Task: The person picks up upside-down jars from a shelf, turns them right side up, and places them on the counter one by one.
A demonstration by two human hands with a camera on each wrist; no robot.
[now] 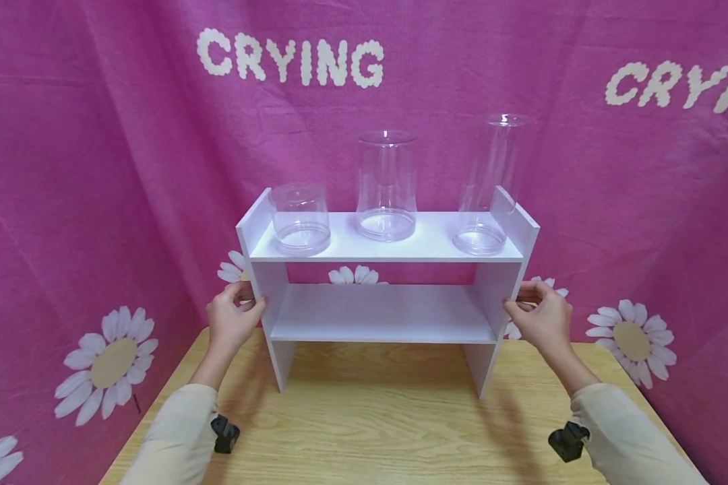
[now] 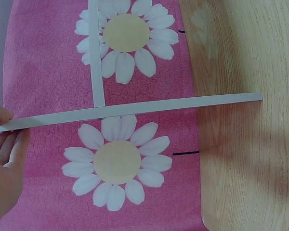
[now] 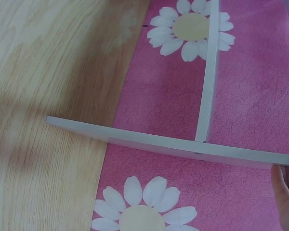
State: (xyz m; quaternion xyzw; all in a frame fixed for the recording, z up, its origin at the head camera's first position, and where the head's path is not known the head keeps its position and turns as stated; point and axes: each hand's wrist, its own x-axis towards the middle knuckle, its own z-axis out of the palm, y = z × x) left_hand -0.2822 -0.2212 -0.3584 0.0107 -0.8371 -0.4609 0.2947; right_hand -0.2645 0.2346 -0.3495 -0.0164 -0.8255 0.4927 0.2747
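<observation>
Head: left hand (image 1: 233,316), right hand (image 1: 540,316) grip shelf (image 1: 382,313) sides, three jars | wrists: edges only

**Shelf on the table, three jars on top, one hand at each side**

A shelf unit (image 1: 388,313) stands on the table (image 1: 376,417), toward its far edge, and a cloth backdrop (image 1: 97,168) hangs behind it. On the upper board there are three jars in a row: the short jar (image 1: 300,219) at the left, the middle jar (image 1: 386,186) in the centre and a little further back, the tall jar (image 1: 488,188) at the right, close to the right side panel. The jars are apart from each other. The lower board lies under them, between the two side panels. The left hand (image 1: 233,318) holds the left side panel from outside, and the right hand (image 1: 540,316) holds the right side panel from outside, both at the level of the lower board.
</observation>
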